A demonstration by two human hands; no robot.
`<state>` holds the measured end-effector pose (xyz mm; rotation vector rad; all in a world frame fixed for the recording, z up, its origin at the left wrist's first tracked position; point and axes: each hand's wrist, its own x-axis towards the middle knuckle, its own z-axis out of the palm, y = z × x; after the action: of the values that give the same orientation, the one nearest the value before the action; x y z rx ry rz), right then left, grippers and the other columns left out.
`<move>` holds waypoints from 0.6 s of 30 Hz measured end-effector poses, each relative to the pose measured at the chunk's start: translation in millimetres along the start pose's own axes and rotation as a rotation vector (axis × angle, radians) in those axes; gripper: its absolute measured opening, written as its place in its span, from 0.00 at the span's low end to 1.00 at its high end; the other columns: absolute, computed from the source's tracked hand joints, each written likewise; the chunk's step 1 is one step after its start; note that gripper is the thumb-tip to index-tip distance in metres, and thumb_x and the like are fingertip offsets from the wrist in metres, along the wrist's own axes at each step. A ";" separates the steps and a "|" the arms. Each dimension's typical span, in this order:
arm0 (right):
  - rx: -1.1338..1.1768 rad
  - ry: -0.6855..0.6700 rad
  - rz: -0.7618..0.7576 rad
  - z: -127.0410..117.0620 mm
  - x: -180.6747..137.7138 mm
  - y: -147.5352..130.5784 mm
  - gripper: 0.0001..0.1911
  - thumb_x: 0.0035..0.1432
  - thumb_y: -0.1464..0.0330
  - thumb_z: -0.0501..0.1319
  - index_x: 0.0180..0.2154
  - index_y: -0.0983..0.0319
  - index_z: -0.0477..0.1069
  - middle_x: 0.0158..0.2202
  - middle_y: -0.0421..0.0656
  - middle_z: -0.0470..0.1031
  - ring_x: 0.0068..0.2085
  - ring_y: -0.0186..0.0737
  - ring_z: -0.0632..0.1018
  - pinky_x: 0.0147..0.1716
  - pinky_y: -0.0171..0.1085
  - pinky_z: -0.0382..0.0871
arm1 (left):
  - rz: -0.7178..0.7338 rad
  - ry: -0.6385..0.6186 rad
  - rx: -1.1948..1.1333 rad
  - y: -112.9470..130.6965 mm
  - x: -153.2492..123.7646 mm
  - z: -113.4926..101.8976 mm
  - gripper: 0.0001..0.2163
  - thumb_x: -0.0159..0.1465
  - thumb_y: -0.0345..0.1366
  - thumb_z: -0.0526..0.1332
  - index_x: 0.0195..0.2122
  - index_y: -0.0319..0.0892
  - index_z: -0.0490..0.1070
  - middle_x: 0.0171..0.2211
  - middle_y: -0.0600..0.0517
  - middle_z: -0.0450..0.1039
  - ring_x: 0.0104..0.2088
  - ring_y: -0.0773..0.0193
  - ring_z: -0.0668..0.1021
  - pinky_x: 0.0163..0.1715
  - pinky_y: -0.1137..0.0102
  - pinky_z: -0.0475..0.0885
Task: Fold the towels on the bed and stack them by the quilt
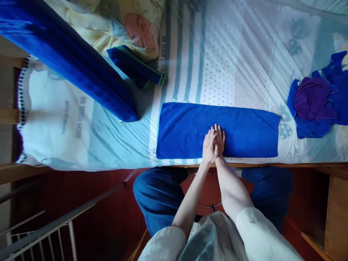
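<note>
Left hand [208, 148] and right hand [219, 139] flat, together, pressing on towel [190, 130] near bed [244, 54] edge. Risk: uneven pressure bunching towel, apparently folded; sliding off edge.

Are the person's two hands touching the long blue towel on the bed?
Touching. The head view shows the left hand and right hand lying flat, side by side, on the middle of the folded blue towel, with no gap visible.

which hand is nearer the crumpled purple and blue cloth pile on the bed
Right. The right hand lies flat on the folded blue towel, on the side toward the purple and blue cloth pile. The left hand rests flat against it, on the side farther from the pile.
</note>
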<state>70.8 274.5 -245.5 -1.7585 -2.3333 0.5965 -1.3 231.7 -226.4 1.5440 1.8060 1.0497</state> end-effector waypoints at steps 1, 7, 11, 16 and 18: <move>-0.020 0.014 -0.008 1.3 -0.1 1.1 0.32 0.72 0.70 0.46 0.74 0.60 0.51 0.76 0.48 0.49 0.77 0.46 0.50 0.74 0.56 0.46 | 0.009 0.001 -0.082 1.2 4.1 4.1 0.22 0.75 0.38 0.45 0.67 0.41 0.63 0.72 0.39 0.58 0.74 0.54 0.57 0.72 0.49 0.57; -0.067 0.147 -0.057 1.9 -2.2 -2.2 0.30 0.72 0.67 0.46 0.72 0.62 0.57 0.74 0.50 0.56 0.75 0.48 0.55 0.73 0.57 0.48 | -0.041 0.093 -0.244 -36.1 18.7 -25.6 0.19 0.75 0.41 0.47 0.57 0.43 0.72 0.65 0.41 0.70 0.67 0.55 0.70 0.67 0.54 0.66; -0.058 0.190 -0.080 -2.3 -2.5 -6.5 0.31 0.71 0.67 0.47 0.72 0.64 0.57 0.73 0.52 0.58 0.75 0.51 0.56 0.72 0.59 0.50 | -0.116 0.195 -0.120 -69.2 23.6 -80.5 0.17 0.74 0.38 0.47 0.52 0.43 0.74 0.60 0.42 0.75 0.65 0.58 0.73 0.66 0.57 0.68; -0.052 0.199 -0.091 -2.9 -2.4 -6.9 0.32 0.69 0.67 0.48 0.72 0.64 0.57 0.73 0.51 0.59 0.75 0.51 0.56 0.72 0.59 0.51 | -0.258 0.404 -0.006 -98.9 29.7 -137.5 0.14 0.70 0.34 0.49 0.47 0.41 0.74 0.57 0.42 0.77 0.62 0.58 0.76 0.64 0.59 0.69; -0.042 0.200 -0.088 -2.2 -2.6 -6.6 0.32 0.69 0.67 0.48 0.73 0.64 0.56 0.73 0.51 0.58 0.75 0.51 0.56 0.72 0.58 0.51 | -0.322 0.472 0.038 -103.9 31.9 -150.0 0.14 0.69 0.32 0.49 0.46 0.41 0.74 0.55 0.42 0.78 0.59 0.58 0.78 0.62 0.59 0.70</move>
<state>66.5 270.9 -240.6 -1.6382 -2.2861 0.3432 -186.5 226.4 -226.8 1.0250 2.3038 1.2952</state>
